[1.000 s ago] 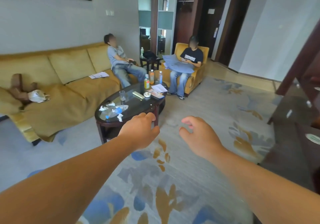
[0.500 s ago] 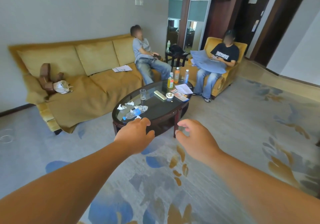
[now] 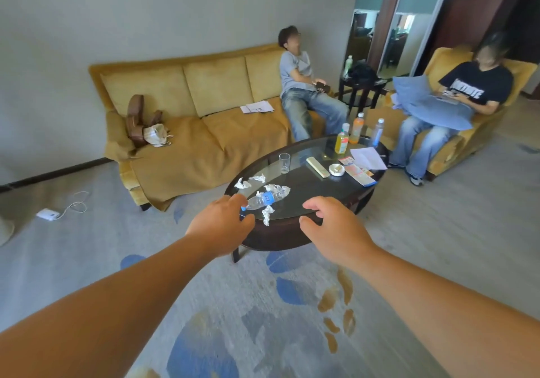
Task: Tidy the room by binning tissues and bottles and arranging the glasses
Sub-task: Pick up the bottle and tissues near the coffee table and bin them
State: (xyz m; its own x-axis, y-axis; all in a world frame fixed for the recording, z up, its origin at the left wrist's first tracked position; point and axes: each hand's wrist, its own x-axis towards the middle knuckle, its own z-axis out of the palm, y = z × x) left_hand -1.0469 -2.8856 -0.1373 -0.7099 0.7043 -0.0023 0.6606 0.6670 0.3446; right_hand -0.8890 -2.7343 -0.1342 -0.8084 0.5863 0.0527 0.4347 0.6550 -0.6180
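A bottle (image 3: 264, 199) lies on its side on the oval table (image 3: 292, 233), at about 7 o'clock on the glass top. Its long axis runs from 8 to 2 o'clock, with the blue cap pointing to 8 and the base to 2. Crumpled tissues (image 3: 267, 215) crowd it: one just beside it at 6, one against its base at 1, two at 11 and 12. A glass (image 3: 284, 163) stands upright farther back at 1. Past it are a remote (image 3: 317, 166), an ashtray (image 3: 336, 169), papers (image 3: 368, 158) and three upright bottles (image 3: 342, 142).

The left hand (image 3: 222, 225) is at the cap end, fingers loosely curled and empty; whether it touches the cap cannot be told. The right hand (image 3: 336, 228), at 4 o'clock from the bottle, hangs over the near rim, fingers loosely bent, holding nothing.
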